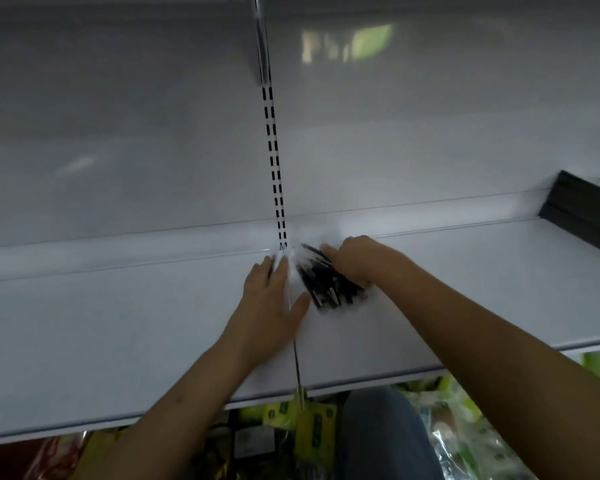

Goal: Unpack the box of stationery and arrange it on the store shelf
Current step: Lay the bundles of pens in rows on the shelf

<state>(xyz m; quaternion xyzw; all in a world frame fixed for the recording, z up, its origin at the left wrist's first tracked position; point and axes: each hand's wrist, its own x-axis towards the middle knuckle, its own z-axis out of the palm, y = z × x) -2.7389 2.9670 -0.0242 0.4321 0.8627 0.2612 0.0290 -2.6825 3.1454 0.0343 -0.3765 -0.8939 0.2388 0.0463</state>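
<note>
I saw the bundle of black pens [329, 284] lying on the white shelf [118, 323], near its back edge beside the slotted upright [274, 161]. My left hand [271, 306] lay flat, fingers straight, just beside the pens. My right hand [350, 259] curled over the bundle, gripping it.

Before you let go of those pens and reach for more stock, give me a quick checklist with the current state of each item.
1. Pens on the shelf: ok.
2. Pens set back from the front edge: ok.
3. Left hand flat beside the pile, steadying it: ok.
4. Right hand on the pile: ok; grip itself cannot tell, blurred.
5. Pens lined up neatly: not ok, they fan out.
6. Free shelf room to the left: ok.
</note>
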